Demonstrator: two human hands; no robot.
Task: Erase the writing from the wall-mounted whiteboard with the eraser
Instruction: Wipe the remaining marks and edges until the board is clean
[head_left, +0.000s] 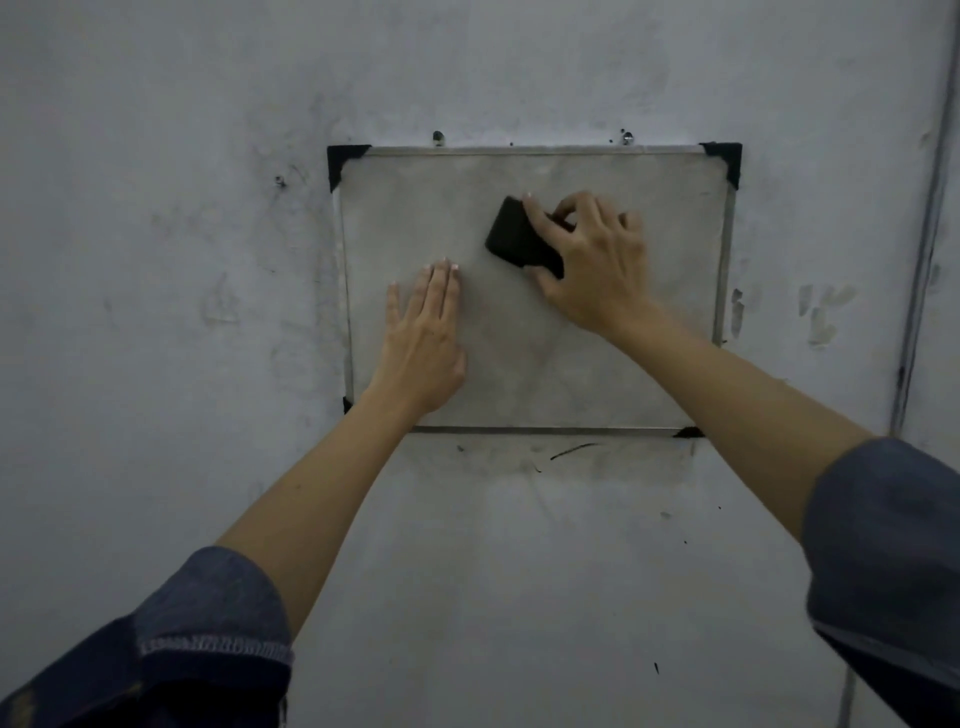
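Note:
A small whiteboard (530, 364) with a metal frame and black corner caps hangs on the grey wall. Its surface looks smeared grey, with only faint marks low in the middle. My right hand (597, 265) grips a black eraser (517, 236) and presses it flat against the board's upper middle. My left hand (423, 338) lies flat on the board's lower left part, fingers together and pointing up, holding nothing.
The grey wall (156, 312) around the board is stained, with black marker streaks (571, 451) just below the frame. Two screws (439, 136) sit above the top edge. A vertical pipe or seam (924, 249) runs down the far right.

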